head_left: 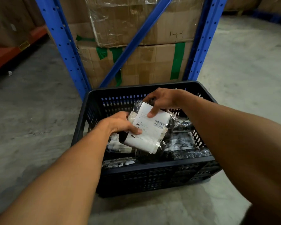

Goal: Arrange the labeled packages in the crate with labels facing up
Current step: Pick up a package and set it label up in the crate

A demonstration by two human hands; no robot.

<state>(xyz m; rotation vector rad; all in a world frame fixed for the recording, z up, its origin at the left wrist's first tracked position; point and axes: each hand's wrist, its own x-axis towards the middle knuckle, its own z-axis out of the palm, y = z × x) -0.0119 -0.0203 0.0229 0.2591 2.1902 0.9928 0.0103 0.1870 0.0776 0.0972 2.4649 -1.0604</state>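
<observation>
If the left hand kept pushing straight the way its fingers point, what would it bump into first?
Likely nothing new: the left hand already grips the black plastic-wrapped package with the white label. Past it, probably the black slatted plastic crate's far-right wall, though depth is unclear.

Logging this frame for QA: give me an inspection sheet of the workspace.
Surface: grey concrete floor; the crate stands on it.
Job's things: black slatted crate, open top; held package in clear wrap above it, white label facing up; other wrapped packages lie loose inside, their labels hard to make out.
Clutter: small scrap on the floor at far left.
Hands: left hand grips the held package's left edge; right hand pinches its top edge, thumb on the label.
Cables: nothing seen.
Surroundings: blue rack uprights with a diagonal brace, taped cardboard boxes behind them, orange beam at left.
</observation>
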